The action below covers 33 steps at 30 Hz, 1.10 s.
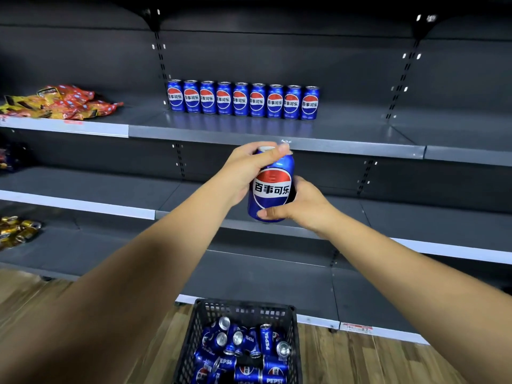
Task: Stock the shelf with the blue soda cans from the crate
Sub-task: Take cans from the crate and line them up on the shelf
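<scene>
both bare forearms reach forward and upward, converging at the blue soda can [271, 187], which is held upright between them. the left hand [243, 173] wraps the can's upper part from the left, thumb laid across the front just under the rim, fingers curled round the top edge. the right hand [302, 203] cups the can's lower right side, thumb pressed across the front near the base, wrist bent slightly inward.
</scene>
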Tool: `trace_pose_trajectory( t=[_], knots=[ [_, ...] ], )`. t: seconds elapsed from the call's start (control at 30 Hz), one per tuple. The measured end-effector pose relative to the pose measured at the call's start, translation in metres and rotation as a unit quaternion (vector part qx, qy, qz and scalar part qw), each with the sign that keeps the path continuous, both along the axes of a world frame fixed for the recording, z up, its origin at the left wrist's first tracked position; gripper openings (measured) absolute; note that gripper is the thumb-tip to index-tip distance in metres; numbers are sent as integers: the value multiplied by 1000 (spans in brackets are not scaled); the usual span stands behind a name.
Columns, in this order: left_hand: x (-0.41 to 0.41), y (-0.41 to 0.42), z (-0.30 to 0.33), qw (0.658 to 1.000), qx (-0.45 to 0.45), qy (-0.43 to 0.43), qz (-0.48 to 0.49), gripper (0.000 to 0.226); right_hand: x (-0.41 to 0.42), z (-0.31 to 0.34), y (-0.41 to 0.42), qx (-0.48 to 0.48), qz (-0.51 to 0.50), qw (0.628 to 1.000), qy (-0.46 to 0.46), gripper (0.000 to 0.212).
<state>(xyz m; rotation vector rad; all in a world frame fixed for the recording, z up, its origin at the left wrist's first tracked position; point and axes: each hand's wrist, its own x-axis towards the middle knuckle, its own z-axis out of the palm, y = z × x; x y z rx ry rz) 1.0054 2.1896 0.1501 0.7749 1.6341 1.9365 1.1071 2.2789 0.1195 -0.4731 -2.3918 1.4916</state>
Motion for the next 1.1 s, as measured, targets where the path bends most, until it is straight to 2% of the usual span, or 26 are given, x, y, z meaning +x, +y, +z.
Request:
trace_pose_trajectory(
  t=[0.07, 0.13, 0.27, 0.43, 0.7, 0.93, 1.1],
  knots=[
    [3, 11, 6, 999, 9, -32, -2, 38, 5, 5, 10, 8, -11, 1000, 4, 64],
    [0, 22, 8, 998, 13, -60, 12, 40, 8, 8, 20, 13, -16, 1000, 9, 60],
    [-9, 39, 3, 996, -34, -57, 60, 33, 6, 11, 40, 29, -19, 999, 13, 49],
    [-28, 64, -1, 993, -44, -74, 77, 25, -14, 4, 66, 50, -50, 997, 6, 67],
    [-91, 108, -10, 986, -146, -3, 86, 17, -62, 15, 114, 65, -88, 994, 10, 63],
    [-139, 142, 0, 986, -156, 38, 48, 17, -107, 22, 154, 75, -146, 986, 23, 72],
    [-165, 166, 6, 987, -152, 48, 28, 18, -132, 28, 174, 55, -166, 984, 39, 71]
  ],
)
